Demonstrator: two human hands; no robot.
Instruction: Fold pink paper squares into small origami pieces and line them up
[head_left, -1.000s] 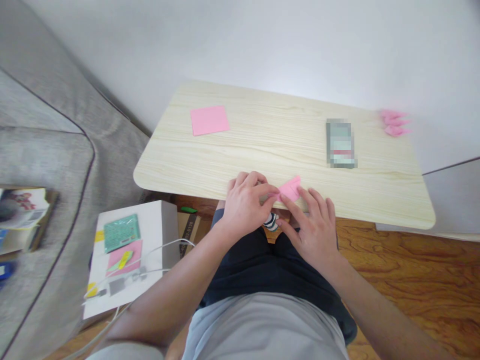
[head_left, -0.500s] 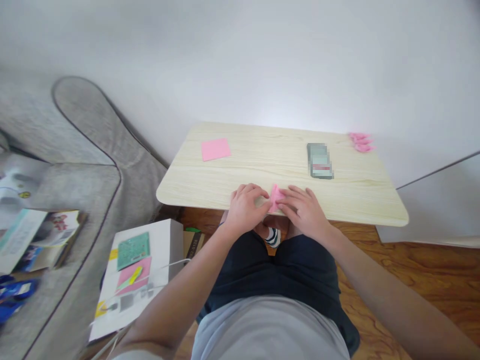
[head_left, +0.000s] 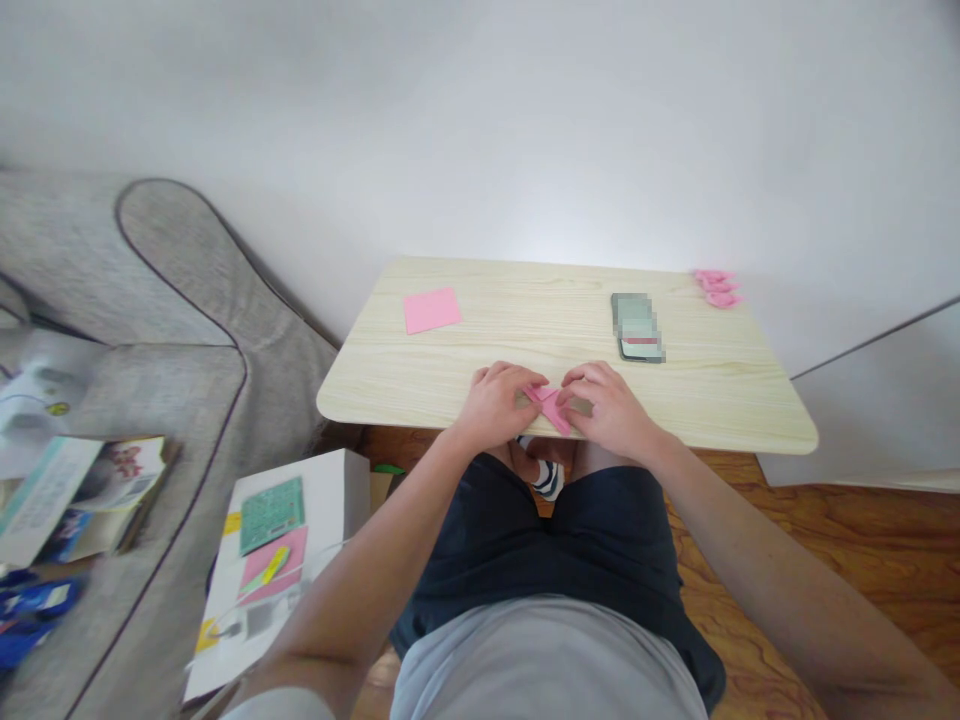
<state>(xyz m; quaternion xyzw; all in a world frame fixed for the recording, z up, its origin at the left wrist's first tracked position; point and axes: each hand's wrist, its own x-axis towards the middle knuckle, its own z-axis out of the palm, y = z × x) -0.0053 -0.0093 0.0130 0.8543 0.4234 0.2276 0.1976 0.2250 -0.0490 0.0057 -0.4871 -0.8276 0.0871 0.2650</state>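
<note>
A small folded piece of pink paper [head_left: 551, 408] is held between my two hands at the front edge of the pale wooden table [head_left: 517, 310]. My left hand [head_left: 495, 405] pinches its left side with thumb and index finger. On the other side, the fingertips of my right hand [head_left: 606, 408] close on its right edge. Flat at the table's back left lies a pink paper sheet [head_left: 432, 311]. Several folded pink paper pieces [head_left: 718, 288] sit together at the back right corner.
A phone [head_left: 637, 328] with a blurred screen rests right of centre on the table. To my left, a white box [head_left: 330, 490] carries a green board [head_left: 271, 513], pink paper and a yellow cutter [head_left: 276, 565]. A grey sofa [head_left: 187, 400] with books stands beyond it.
The folded pink paper has been turned, its point now slanting toward the lower right. My right hand's fingers have curled in closer around it. The view has tilted slightly.
</note>
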